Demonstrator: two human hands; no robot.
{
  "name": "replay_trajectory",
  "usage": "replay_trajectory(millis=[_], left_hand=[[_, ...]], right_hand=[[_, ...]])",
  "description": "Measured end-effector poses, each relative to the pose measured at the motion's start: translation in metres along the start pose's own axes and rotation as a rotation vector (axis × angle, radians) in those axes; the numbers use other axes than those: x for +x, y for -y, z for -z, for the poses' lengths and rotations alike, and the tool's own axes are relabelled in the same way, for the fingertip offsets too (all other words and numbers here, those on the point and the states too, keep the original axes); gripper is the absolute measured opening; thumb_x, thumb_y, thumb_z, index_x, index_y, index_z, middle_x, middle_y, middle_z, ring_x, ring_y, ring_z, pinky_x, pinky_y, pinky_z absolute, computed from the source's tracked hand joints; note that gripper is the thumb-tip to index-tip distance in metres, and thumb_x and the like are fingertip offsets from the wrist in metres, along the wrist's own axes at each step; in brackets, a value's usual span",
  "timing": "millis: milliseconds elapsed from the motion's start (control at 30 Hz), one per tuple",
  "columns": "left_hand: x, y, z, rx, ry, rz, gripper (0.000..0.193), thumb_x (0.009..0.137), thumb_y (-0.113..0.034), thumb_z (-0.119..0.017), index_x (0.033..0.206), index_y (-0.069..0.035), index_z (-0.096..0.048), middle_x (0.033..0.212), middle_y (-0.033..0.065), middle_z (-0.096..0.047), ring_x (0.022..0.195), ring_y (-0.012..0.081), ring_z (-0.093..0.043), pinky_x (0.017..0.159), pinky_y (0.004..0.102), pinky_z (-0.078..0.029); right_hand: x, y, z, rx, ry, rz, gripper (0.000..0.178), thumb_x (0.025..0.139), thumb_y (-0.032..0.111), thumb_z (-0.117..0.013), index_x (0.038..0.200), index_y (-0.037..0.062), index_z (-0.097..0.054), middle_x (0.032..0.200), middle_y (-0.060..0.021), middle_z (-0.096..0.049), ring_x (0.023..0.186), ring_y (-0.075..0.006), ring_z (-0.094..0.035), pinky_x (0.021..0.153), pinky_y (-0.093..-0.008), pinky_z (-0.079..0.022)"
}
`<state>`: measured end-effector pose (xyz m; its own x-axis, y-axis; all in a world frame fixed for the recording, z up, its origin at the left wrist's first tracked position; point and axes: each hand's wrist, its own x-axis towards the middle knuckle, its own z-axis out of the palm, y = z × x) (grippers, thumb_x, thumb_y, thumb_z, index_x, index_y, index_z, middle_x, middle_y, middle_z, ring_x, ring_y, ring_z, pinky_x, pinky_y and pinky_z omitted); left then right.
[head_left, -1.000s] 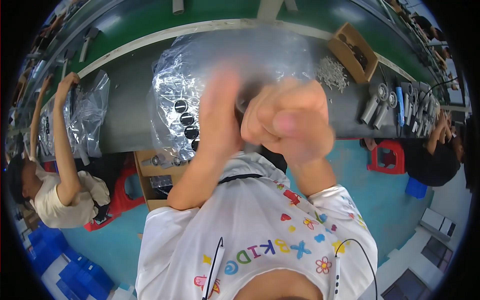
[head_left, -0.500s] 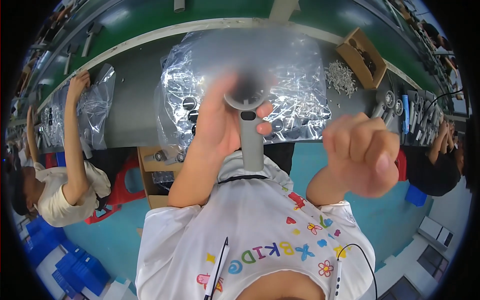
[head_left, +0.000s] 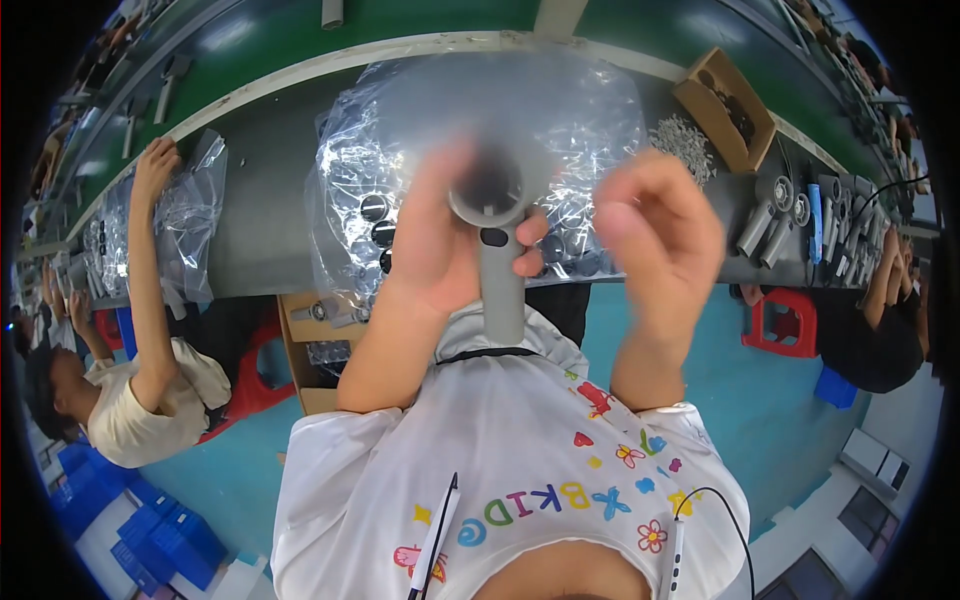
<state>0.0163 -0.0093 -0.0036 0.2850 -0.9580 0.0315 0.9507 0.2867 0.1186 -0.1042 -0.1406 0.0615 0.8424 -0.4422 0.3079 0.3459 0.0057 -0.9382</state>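
Upright in front of my chest is a grey handheld fan body (head_left: 503,300) with a round head and a straight handle. My left hand (head_left: 432,245) is closed around it just below the head, fingertips showing on the handle's right side. The top of the head is blurred, and its dark inside cannot be made out. To its right, my right hand (head_left: 672,245) is raised over the bench edge, apart from the fan body. Its thumb and fingers are curled toward each other and somewhat blurred; whatever they pinch, if anything, is hidden.
Clear plastic bags (head_left: 345,175) with round black parts (head_left: 374,208) cover the middle bench. Small pale pieces (head_left: 683,145) lie near a cardboard box (head_left: 725,110) of dark parts. Grey fans (head_left: 768,215) and a blue tool (head_left: 815,222) lie right. Co-workers sit on both sides.
My right hand has moved up and to the left, toward the fan body, and turned from knuckles-forward to a side-on curl. My left hand holds the fan body nearly still.
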Motion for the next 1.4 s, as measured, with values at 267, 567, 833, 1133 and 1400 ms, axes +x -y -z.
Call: replay_trajectory(millis=[267,567,833,1133,1400], left_hand=[[-0.001,0.009,-0.016,0.758,-0.360,-0.510,0.066,0.094,-0.056,-0.049,0.138,-0.007,-0.041,0.116,0.0183,-0.059,0.077,0.0304,-0.067,0.060,0.0422,-0.057],[-0.008,0.005,-0.029,0.963,-0.196,-0.633,0.047,0.096,-0.038,-0.045,0.124,-0.001,-0.050,0.142,0.0304,-0.046,0.070,0.0332,-0.068,0.059,0.0422,-0.057],[-0.013,-0.005,-0.041,1.393,-0.112,-0.835,0.050,0.094,-0.036,-0.045,0.118,0.007,-0.049,0.115,0.0307,-0.056,0.067,0.0319,-0.065,0.055,0.0408,-0.057],[0.003,-0.010,-0.032,0.631,-0.118,-0.506,0.048,0.100,-0.040,-0.038,0.126,-0.002,-0.053,0.129,0.0219,-0.055,0.064,0.0331,-0.064,0.051,0.0404,-0.053],[0.020,-0.026,-0.028,0.059,-0.221,-0.147,0.053,0.102,-0.047,-0.045,0.117,0.002,-0.059,0.089,0.0156,-0.068,0.065,0.0267,-0.067,0.049,0.0374,-0.054]], right_hand=[[0.011,-0.039,-0.019,-0.263,0.041,0.135,0.059,0.079,0.019,-0.086,0.131,0.0033,-0.063,0.131,-0.0171,-0.058,0.114,-0.0287,-0.062,0.085,-0.0339,-0.054],[-0.004,-0.026,-0.027,0.130,0.085,-0.046,0.071,0.083,0.006,-0.083,0.145,-0.0059,-0.050,0.143,-0.0177,-0.051,0.128,-0.0223,-0.052,0.096,-0.0346,-0.050],[-0.006,-0.020,-0.032,0.463,0.105,-0.249,0.073,0.079,-0.001,-0.085,0.142,-0.0111,-0.049,0.131,-0.0201,-0.057,0.120,-0.0244,-0.059,0.093,-0.0355,-0.056],[0.005,-0.028,-0.038,0.145,0.067,-0.109,0.075,0.079,0.007,-0.087,0.142,-0.0090,-0.050,0.126,-0.0127,-0.057,0.117,-0.0202,-0.059,0.098,-0.0352,-0.053],[0.008,-0.032,-0.014,-0.030,0.126,-0.207,0.072,0.080,0.008,-0.083,0.143,-0.0060,-0.051,0.123,-0.0120,-0.062,0.114,-0.0216,-0.064,0.100,-0.0377,-0.053]])
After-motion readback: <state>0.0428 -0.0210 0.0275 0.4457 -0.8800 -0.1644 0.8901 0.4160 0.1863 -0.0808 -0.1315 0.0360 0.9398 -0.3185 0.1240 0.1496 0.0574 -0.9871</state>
